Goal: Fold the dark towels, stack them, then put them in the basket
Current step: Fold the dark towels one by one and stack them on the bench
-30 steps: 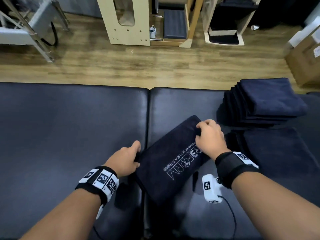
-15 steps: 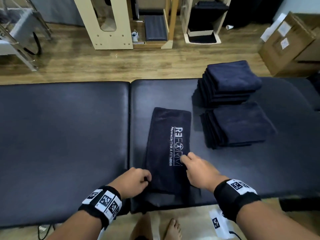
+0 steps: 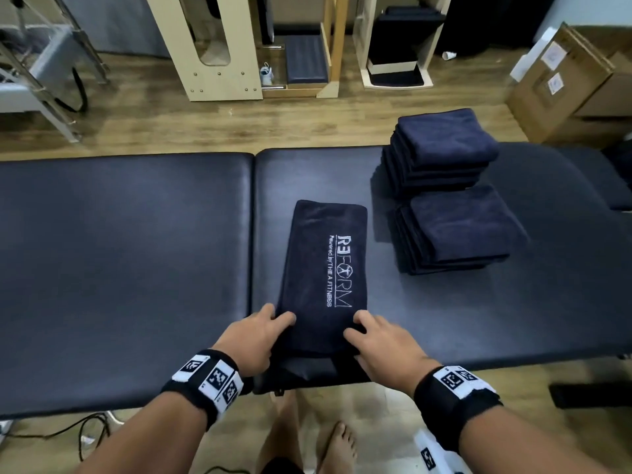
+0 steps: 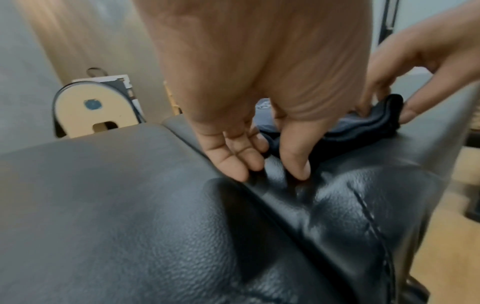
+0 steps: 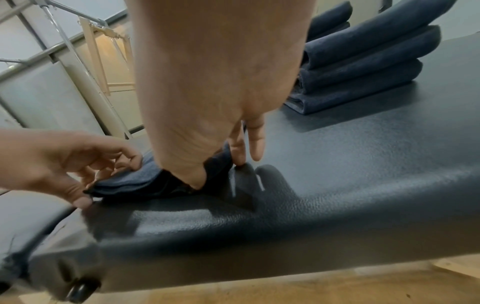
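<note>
A dark towel (image 3: pixel 325 268), folded into a long strip with a white REFORM logo, lies lengthwise on the right pad of the black padded table (image 3: pixel 119 268). My left hand (image 3: pixel 273 323) pinches its near left corner, fingers on top and thumb below, as the right wrist view shows (image 5: pixel 103 174). On the near right corner my right hand (image 3: pixel 359 326) pinches the layered edge (image 4: pixel 387 109). Two stacks of folded dark towels stand to the right, a far stack (image 3: pixel 444 145) and a near stack (image 3: pixel 458 230). No basket is in view.
A seam (image 3: pixel 253 251) splits the table into two pads, and the towel's near end reaches the front edge. Beyond the table are wooden equipment (image 3: pixel 212 46), a metal frame (image 3: pixel 41 70) and cardboard boxes (image 3: pixel 574 87). My bare feet (image 3: pixel 335 446) stand below the edge.
The towel was turned from a slant to lie lengthwise away from me. Both hands came back to its near end and now hold the two near corners.
</note>
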